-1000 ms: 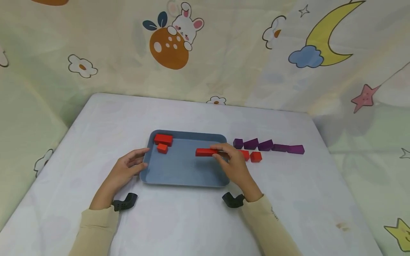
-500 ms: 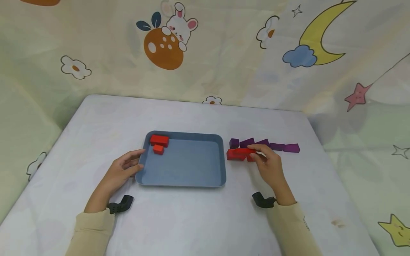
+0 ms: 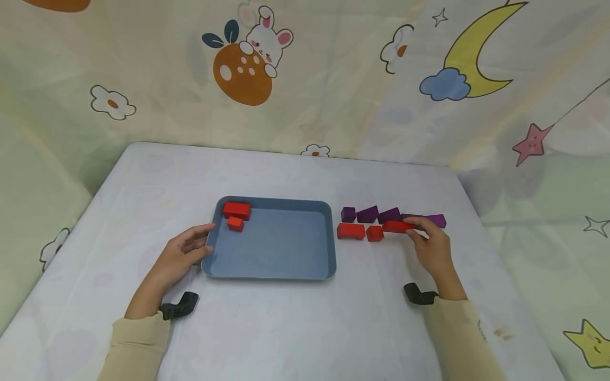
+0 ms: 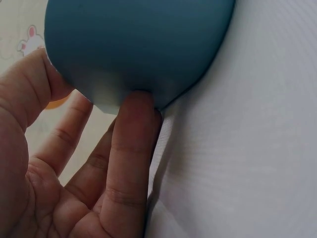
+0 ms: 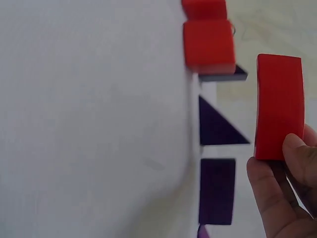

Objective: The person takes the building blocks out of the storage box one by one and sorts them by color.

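Observation:
My left hand [image 3: 178, 254] holds the left edge of a shallow blue-grey tray [image 3: 271, 270]. In the left wrist view, digits [image 4: 130, 158] lie against the tray's outer wall [image 4: 138, 44]. Two red blocks sit in the tray's upper left corner: a long block [image 3: 237, 210] and a small one [image 3: 235, 224]. Right of the tray, my right hand [image 3: 431, 248] pinches one end of a long red block [image 5: 279, 106], raised off the table in the right wrist view. Left of it on the table are a red arch-shaped block [image 3: 351, 231] and a red cube [image 3: 375, 233].
Behind the red blocks runs a row of several purple blocks, among them a cube [image 3: 348, 214], a wedge [image 3: 367, 214] and an end block [image 3: 436, 220]. All stand on a white-covered table [image 3: 286, 328]. A patterned cloth [image 3: 333, 79] hangs behind.
My right hand has carried the long red block from over the tray rightward, past the red arch and cube. My left hand has stayed at the tray's edge. The view has shifted slightly.

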Motion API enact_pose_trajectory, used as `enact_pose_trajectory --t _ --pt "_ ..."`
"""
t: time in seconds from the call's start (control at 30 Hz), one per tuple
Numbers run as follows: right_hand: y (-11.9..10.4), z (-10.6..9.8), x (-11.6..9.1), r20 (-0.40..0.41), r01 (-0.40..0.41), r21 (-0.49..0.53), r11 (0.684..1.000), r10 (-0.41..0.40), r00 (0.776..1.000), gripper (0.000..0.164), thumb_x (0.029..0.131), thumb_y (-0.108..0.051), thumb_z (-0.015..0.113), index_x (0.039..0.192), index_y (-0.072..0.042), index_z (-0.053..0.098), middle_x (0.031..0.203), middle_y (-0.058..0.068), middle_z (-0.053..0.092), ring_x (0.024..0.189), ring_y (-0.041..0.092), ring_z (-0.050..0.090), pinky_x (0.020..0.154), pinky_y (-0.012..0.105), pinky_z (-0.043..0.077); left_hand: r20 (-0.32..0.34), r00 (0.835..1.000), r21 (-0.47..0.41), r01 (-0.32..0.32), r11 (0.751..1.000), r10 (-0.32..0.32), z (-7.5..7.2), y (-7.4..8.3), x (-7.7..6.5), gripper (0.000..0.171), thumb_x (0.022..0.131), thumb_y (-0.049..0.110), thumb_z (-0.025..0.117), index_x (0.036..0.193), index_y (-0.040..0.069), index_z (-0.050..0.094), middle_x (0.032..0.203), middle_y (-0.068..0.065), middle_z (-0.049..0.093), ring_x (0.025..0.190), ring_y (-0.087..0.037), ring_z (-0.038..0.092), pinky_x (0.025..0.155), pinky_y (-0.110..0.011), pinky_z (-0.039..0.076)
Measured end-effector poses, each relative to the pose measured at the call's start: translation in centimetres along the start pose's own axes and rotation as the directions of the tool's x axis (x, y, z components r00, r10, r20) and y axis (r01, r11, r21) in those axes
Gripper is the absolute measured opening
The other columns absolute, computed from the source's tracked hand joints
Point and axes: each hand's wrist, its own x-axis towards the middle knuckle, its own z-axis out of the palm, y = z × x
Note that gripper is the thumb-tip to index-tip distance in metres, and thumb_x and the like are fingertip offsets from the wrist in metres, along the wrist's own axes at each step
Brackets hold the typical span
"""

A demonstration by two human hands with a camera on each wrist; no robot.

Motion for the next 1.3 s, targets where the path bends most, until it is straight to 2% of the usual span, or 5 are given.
enact_pose_trajectory --t 0.2,0.37,0.73,1.0,1.3 --pt "1.1 -0.4 0.2 0.077 -0.100 -0.079 0.992 0.106 0.991 0.026 0.101 0.010 0.067 0.127 0.009 0.068 0.131 0.034 0.068 0.125 0.052 0.064 0.104 0.060 0.050 -0.003 1.000 0.000 0.001 1.000 -0.001 0.0 0.0 0.0 0.061 0.106 0.018 0.070 0.163 0.007 0.048 0.164 -0.028 0.044 0.146 -0.050 0.047 0.087 -0.019 0.052" --pt "1.5 -0.4 0.4 0.168 -0.150 -0.120 0.981 0.169 0.971 0.027 0.104 0.005 0.065 0.131 0.009 0.066 0.136 0.036 0.064 0.130 0.055 0.058 0.108 0.069 0.046 -0.005 1.000 -0.010 0.011 1.000 -0.011 0.1 0.0 0.0 0.062 0.106 0.017 0.070 0.163 0.008 0.048 0.164 -0.027 0.044 0.146 -0.049 0.047 0.087 -0.019 0.052" --pt "-0.9 -0.9 0.3 0.087 -0.095 -0.117 0.989 0.106 0.991 0.030 0.101 0.007 0.069 0.130 0.009 0.068 0.134 0.033 0.065 0.127 0.051 0.062 0.102 0.055 0.052 -0.003 1.000 -0.002 0.005 1.000 -0.005 0.0 -0.1 0.0 0.061 0.106 0.017 0.070 0.163 0.008 0.048 0.164 -0.027 0.044 0.146 -0.048 0.048 0.087 -0.021 0.053" --pt "-4.6 0.5 0.8 -0.022 0.049 -0.032 0.998 -0.050 0.999 0.025 0.099 0.008 0.071 0.124 0.008 0.072 0.122 0.028 0.072 0.110 0.047 0.072 0.091 0.002 0.041 0.005 1.000 -0.002 0.007 1.000 -0.007 -0.1 -0.1 0.2 0.061 0.106 0.019 0.070 0.163 0.010 0.048 0.166 -0.025 0.043 0.148 -0.048 0.045 0.091 -0.021 0.051" --pt "-8.0 3.9 3.4 0.075 0.018 0.147 0.989 -0.029 0.997 0.028 0.100 0.008 0.070 0.128 0.008 0.071 0.128 0.027 0.071 0.118 0.044 0.070 0.094 0.010 0.050 -0.002 1.000 -0.021 -0.002 1.000 0.002 -0.2 -0.1 0.1 0.061 0.106 0.018 0.070 0.162 0.009 0.049 0.164 -0.027 0.045 0.147 -0.048 0.047 0.092 -0.025 0.053"
